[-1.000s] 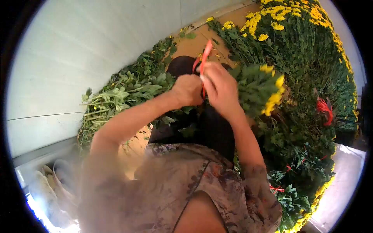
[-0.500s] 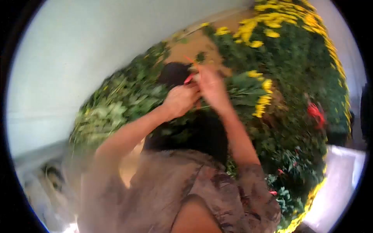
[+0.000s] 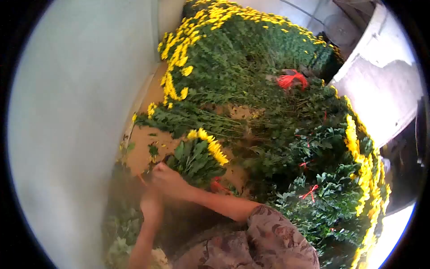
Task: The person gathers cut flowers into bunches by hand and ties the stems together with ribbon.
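A leafy bunch topped with yellow flowers point(image 3: 190, 159) extends to the right from my hands at the lower left. My right hand point(image 3: 169, 180) is closed at the stem side of this bunch, with a bit of red-orange tie point(image 3: 142, 180) showing beside it. Just below, my left hand point(image 3: 151, 204) touches the right one; its fingers are blurred and partly hidden. What each hand grips is too small and smeared to make out fully.
Rows of yellow-flowered bunches point(image 3: 242, 58) spread across the top and right. Red ties point(image 3: 292, 80) lie on the greenery, and tied bunches point(image 3: 309, 193) lie at the lower right. A pale wall point(image 3: 89, 112) stands on the left, beside brown floor point(image 3: 142, 150).
The view has swung to the right, so my hands and the bunch now appear lower and further left. My hands stay together at the stems, and less of the red tie shows.
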Demonstrator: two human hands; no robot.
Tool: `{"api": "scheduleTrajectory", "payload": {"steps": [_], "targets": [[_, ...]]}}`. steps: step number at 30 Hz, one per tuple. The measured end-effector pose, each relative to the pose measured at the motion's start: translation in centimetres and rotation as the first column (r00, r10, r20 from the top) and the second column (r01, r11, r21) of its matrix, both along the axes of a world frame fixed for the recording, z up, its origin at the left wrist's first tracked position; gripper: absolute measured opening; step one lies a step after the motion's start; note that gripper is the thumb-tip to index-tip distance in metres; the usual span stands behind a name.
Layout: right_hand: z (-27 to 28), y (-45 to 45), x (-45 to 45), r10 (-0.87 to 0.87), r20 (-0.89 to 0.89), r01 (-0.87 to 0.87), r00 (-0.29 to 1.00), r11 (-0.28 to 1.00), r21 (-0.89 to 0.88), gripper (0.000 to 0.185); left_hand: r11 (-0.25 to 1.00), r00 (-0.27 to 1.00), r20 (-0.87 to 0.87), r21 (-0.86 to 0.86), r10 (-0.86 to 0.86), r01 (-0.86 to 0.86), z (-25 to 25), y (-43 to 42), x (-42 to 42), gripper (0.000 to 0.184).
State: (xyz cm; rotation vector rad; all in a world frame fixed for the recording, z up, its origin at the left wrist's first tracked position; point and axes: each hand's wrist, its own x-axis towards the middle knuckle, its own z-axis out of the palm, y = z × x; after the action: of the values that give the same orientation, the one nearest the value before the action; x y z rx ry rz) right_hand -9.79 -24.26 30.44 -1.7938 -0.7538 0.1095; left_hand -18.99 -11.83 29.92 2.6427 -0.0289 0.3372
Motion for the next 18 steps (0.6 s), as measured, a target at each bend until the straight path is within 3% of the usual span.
{"api": "scheduleTrajectory", "payload": {"steps": [2,4,5,7,9,10,11,13,15,17,18], "targets": [[-0.3,-0.2,0.0,0.029,-0.047,-0.029,0.998,1.0,-0.005,0.022,0.999,0.999,0.033,0.029,-0.04,0.039,0.9,-0.5,-0.8,0.015],[0.1,-0.7,1.2,0.078,-0.116,-0.078,0.99,0.997,0.008,0.023,0.955,0.904,0.427,-0.277,0.019,0.111,0.4,-0.1,-1.3,0.017],[0.2,-1.2,1.4,0.069,-0.114,-0.069,0.991,0.998,0.003,0.023,0.952,0.903,0.429,-0.28,0.013,0.12,0.7,-0.1,-1.5,0.017],[3.6,-2.3,1.5,0.299,-0.272,-0.339,0.915,0.934,-0.114,0.025,0.812,0.968,0.157,-0.58,0.194,-0.069,2.8,-0.5,-1.9,0.021],[2.8,-2.3,2.1,0.39,-0.237,-0.412,0.89,0.91,-0.048,0.026,0.772,0.955,0.215,-0.635,0.207,-0.024,1.5,-0.2,-1.1,0.019],[2.5,-2.2,2.3,0.484,-0.194,-0.491,0.853,0.871,0.013,0.027,0.686,0.981,0.094,-0.726,0.172,-0.051,1.4,0.2,-0.7,0.018],[2.2,-2.2,2.4,0.486,-0.193,-0.492,0.853,0.87,0.014,0.027,0.591,0.992,-0.022,-0.801,0.125,-0.092,1.3,0.7,-0.4,0.019],[2.4,-2.2,2.3,0.536,-0.224,-0.524,0.814,0.844,0.113,0.027,0.562,0.992,-0.106,-0.818,0.062,-0.122,1.3,1.9,0.1,0.02],[3.2,-2.5,1.3,0.498,-0.228,-0.491,0.837,0.866,0.089,0.026,0.532,0.983,-0.184,-0.831,0.013,-0.163,1.7,2.3,0.3,0.023],[2.7,-2.0,0.7,0.469,-0.229,-0.465,0.853,0.882,0.074,0.025,0.255,0.973,-0.218,-0.947,-0.071,-0.194,2.3,2.9,0.4,0.029],[2.0,-1.8,0.6,0.429,0.018,-0.43,0.903,0.903,0.005,0.024,0.258,0.974,-0.219,-0.946,-0.053,-0.198,2.5,3.2,0.3,0.029]]}}
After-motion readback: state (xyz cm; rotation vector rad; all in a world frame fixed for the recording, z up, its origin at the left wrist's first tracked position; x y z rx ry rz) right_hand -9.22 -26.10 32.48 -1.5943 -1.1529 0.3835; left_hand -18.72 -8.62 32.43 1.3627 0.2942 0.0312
